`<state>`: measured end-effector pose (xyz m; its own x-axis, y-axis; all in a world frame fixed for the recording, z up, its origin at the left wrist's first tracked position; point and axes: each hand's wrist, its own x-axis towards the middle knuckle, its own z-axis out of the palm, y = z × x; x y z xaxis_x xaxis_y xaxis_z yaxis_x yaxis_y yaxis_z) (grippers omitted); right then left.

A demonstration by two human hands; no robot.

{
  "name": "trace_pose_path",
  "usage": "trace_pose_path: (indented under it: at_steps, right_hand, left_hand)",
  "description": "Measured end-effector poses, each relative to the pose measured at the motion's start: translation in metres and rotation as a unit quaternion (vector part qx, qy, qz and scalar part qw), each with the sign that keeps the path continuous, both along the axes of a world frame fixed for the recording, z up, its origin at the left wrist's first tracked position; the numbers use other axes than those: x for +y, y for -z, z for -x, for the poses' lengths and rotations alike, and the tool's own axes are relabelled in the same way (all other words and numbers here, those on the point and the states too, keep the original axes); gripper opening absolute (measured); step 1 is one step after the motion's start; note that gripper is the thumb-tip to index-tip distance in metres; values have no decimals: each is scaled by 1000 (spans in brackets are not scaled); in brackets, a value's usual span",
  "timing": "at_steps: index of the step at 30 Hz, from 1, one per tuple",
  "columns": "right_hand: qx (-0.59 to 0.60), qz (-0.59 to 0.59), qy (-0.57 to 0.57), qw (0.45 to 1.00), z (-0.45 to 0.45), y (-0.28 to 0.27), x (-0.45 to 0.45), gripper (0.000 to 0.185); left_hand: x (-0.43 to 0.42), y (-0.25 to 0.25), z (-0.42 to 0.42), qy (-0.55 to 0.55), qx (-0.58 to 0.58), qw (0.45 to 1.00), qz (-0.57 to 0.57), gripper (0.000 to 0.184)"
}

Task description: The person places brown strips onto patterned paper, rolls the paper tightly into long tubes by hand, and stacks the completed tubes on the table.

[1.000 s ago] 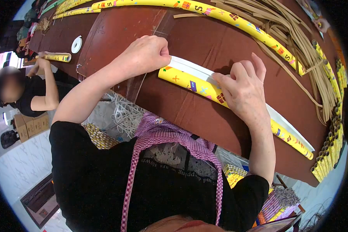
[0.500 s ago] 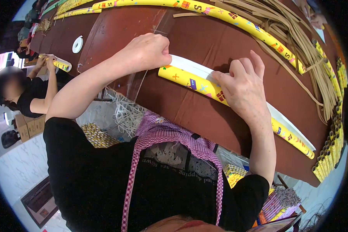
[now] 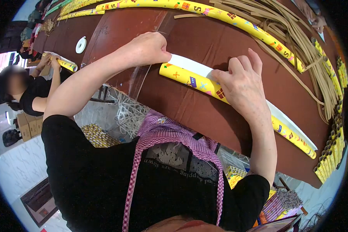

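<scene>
A partly rolled yellow printed paper (image 3: 185,79) lies slantwise on the brown table (image 3: 205,120), its white underside showing along the far edge. My left hand (image 3: 152,48) is closed in a pinch at the left end of the white edge; what its fingertips grip is mostly hidden. My right hand (image 3: 241,83) rests on the roll's middle, thumb and index finger pressed together at the white edge, the little finger raised. The forearm covers part of the roll to the right of that hand.
Long yellow rolls (image 3: 166,4) and brown paper strips (image 3: 297,50) lie along the far side. Standing yellow tubes (image 3: 328,158) line the right edge. A white tape roll (image 3: 81,45) sits at left. Another person (image 3: 34,92) holds a yellow roll (image 3: 67,65); a co-worker's hands (image 3: 317,21) show upper right.
The white strip beside my left hand looks wider and flatter. My hands have barely shifted. The other person at left has brought their roll slightly to the right.
</scene>
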<state>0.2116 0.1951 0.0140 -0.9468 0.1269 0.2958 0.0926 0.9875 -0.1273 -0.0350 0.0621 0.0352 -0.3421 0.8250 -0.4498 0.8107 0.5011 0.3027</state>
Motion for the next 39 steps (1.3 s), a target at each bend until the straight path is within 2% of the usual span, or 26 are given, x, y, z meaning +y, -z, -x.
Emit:
trace_pose_path:
  at_steps: [8,11,14,16,20,23,25,26,28,29,31,39]
  right_hand:
    - [0,-1,-1,1000,0,0,0,16]
    - [4,0,-1,1000,0,1,0,15]
    - [4,4,-2,1000,0,-1,0,15]
    - [0,7,-2,1000,0,-1,0,14]
    - [4,5,-1,1000,0,0,0,14]
    - [7,4,0,1000,0,-1,0,15]
    - [5,4,2,1000,0,-1,-1,15]
    - [3,8,1,1000,0,-1,0,15]
    - [0,10,0,1000,-1,-1,0,15]
    - [2,9,0,1000,0,-1,0,15]
    - [2,8,-1,1000,0,-1,0,15]
    - [-6,0,0,1000,0,-1,0,16]
  left_hand:
    - [-1,4,0,-9,-4,1000,24,32]
    - [-6,15,2,-14,20,999,-38,26]
    - [-4,13,3,-13,30,999,-29,26]
    - [-1,6,3,-13,17,999,29,28]
    - [-7,2,6,-10,16,1000,23,27]
    - [-16,6,12,22,1,999,-25,24]
    - [-24,0,4,15,-11,992,-128,14]
    - [-28,0,2,15,-11,992,-127,14]
    - [-34,3,-1,133,-25,944,-302,14]
    - [-36,7,-2,133,-26,943,-303,14]
    - [-40,12,-3,212,24,920,-330,16]
    - [-44,14,0,219,52,927,-299,15]
